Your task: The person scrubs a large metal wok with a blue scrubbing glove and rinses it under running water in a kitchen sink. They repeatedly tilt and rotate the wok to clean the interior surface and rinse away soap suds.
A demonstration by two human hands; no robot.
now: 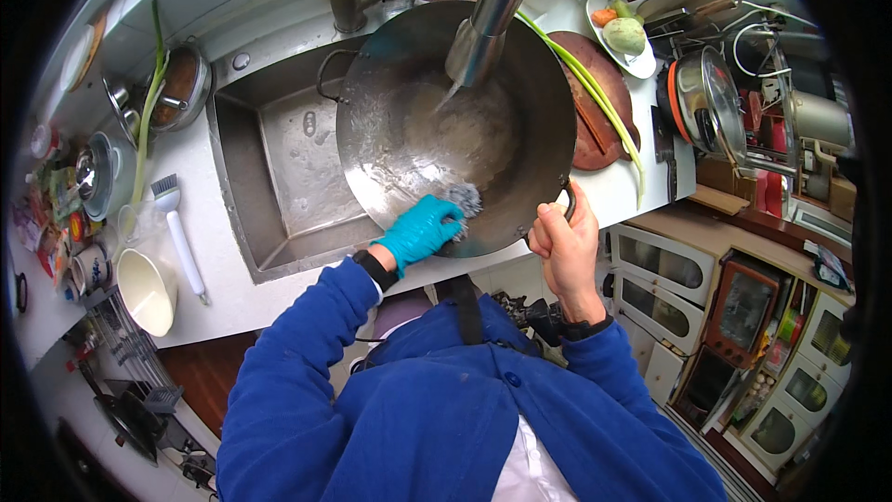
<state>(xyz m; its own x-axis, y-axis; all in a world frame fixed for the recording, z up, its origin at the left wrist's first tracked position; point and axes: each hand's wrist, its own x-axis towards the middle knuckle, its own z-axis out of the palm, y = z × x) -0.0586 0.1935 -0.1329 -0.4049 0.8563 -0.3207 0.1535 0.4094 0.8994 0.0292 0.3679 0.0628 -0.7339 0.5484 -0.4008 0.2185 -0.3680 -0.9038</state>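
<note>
A large metal wok [516, 174] with two loop handles rests over the right part of a stainless steel sink [279, 251]. Water runs from the faucet [477, 49] into the wok, where some water lies in the bottom. My left hand [421, 230], in a teal glove, grips a grey scouring pad [463, 202] against the wok's near inner wall. My bare right hand [568, 240] is closed around the wok's right loop handle [571, 202].
To the left on the counter are a white-handled brush [182, 244], a cream bowl [146, 291] and a lidded pot [182, 87]. At the right, green onions [599, 97] lie across a round cutting board [582, 59], beside a plate of vegetables [640, 67] and a cleaver [662, 136].
</note>
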